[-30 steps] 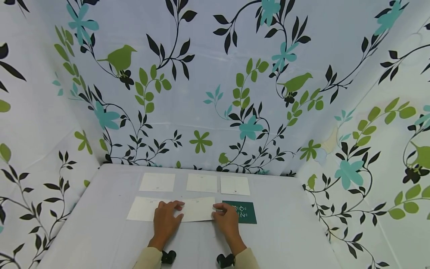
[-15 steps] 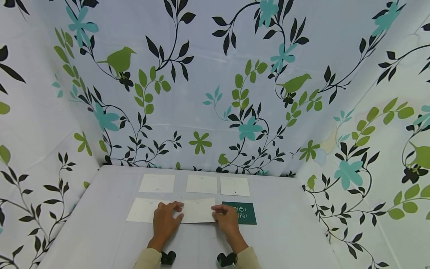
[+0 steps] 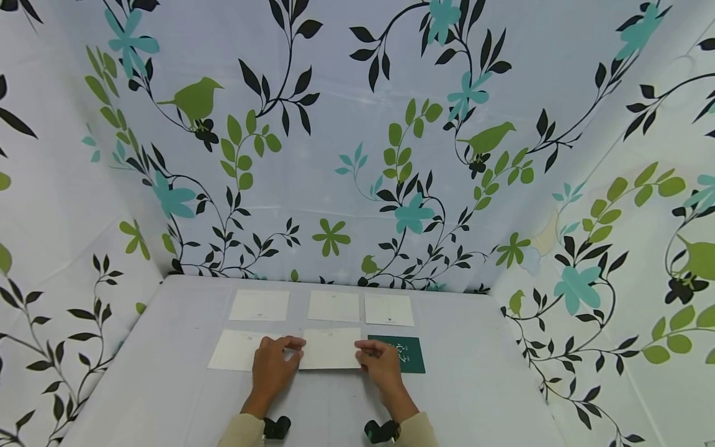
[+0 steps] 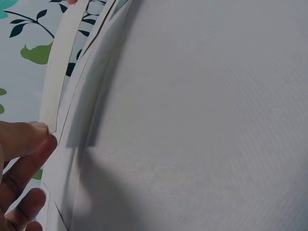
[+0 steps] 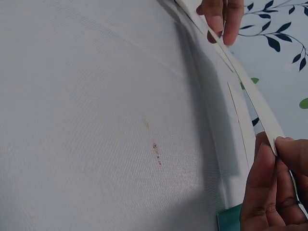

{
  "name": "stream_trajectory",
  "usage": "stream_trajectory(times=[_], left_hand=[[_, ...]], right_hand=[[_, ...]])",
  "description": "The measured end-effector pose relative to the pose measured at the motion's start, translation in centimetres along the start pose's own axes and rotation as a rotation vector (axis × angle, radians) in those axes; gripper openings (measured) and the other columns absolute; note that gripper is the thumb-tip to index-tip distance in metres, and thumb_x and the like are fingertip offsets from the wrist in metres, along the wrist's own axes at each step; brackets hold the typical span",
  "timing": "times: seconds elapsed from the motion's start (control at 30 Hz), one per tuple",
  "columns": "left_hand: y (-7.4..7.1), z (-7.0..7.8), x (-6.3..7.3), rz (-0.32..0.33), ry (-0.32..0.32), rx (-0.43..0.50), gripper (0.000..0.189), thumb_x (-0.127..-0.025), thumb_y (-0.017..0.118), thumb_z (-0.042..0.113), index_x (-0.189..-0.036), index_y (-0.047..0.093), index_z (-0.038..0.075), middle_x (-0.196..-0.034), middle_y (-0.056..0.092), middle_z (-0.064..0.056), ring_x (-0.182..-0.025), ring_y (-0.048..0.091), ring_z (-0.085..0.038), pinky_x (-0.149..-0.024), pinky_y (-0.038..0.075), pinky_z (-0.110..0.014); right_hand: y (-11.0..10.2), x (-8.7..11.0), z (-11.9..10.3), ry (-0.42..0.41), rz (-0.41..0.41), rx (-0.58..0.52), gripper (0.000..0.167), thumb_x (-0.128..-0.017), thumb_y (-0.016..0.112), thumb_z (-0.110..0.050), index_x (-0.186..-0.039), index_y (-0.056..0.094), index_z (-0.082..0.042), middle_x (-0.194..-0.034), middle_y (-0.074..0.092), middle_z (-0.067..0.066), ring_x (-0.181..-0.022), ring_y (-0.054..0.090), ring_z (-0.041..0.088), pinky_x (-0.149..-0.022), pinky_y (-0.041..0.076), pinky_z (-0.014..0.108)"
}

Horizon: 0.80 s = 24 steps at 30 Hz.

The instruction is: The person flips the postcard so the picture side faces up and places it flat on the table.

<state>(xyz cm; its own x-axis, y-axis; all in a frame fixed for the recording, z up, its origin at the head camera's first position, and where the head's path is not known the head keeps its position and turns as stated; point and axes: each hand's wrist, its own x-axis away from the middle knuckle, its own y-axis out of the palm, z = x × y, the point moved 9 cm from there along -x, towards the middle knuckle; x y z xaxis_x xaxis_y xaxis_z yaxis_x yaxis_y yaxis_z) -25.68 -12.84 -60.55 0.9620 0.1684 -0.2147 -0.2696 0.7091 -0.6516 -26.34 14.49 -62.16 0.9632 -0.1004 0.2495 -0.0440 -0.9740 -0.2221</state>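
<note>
Both hands hold one blank-looking cream card (image 3: pixel 331 349) by its opposite ends. My left hand (image 3: pixel 272 369) pinches the left end between thumb and fingers, as the left wrist view shows at the card's corner (image 4: pixel 57 72). At the other end, my right hand (image 3: pixel 384 366) pinches the edge, thumb on one face and fingers on the other. In the right wrist view the card (image 5: pixel 257 101) is raised off the tabletop and bows slightly. Another cream card (image 3: pixel 231 351) lies left of it, partly behind my left hand. A dark green card with white writing (image 3: pixel 412 355) lies partly behind my right hand.
A back row holds three cream cards: one at left (image 3: pixel 259 305), one in the middle (image 3: pixel 334 307) and one at right (image 3: pixel 389 310), with small faint marks. The white-covered table (image 3: pixel 475 397) ends at a patterned curtain (image 3: pixel 329 155) behind and at both sides.
The held card now looks lifted and separate from the card on its left. My left hand has shifted slightly left and my right hand slightly right.
</note>
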Motion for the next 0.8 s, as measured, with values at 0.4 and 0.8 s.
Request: stream_trajectory(times=[0.4,0.8], left_hand=[[-0.9,-0.2,-0.2,0.013,-0.019,0.008,0.02,-0.09,0.082,0.007,-0.104,0.085,0.02,-0.096,0.081,0.001,-0.093,0.059,-0.019,-0.08,0.046,-0.036],[-1.6,0.4,-0.4,0.034,-0.027,0.0,0.021,-0.086,0.085,0.007,-0.101,0.086,0.021,-0.092,0.078,0.002,-0.094,0.061,-0.02,-0.078,0.047,-0.036]], right_hand=[[-0.1,-0.2,0.3,-0.016,-0.032,0.019,0.015,-0.099,0.073,-0.009,-0.112,0.08,-0.011,-0.102,0.078,0.005,-0.083,0.07,0.016,-0.077,0.061,0.033],[-0.1,-0.8,0.5,-0.012,-0.078,-0.016,0.017,-0.1,0.067,-0.005,-0.11,0.08,-0.008,-0.101,0.078,0.006,-0.082,0.071,0.015,-0.076,0.063,0.034]])
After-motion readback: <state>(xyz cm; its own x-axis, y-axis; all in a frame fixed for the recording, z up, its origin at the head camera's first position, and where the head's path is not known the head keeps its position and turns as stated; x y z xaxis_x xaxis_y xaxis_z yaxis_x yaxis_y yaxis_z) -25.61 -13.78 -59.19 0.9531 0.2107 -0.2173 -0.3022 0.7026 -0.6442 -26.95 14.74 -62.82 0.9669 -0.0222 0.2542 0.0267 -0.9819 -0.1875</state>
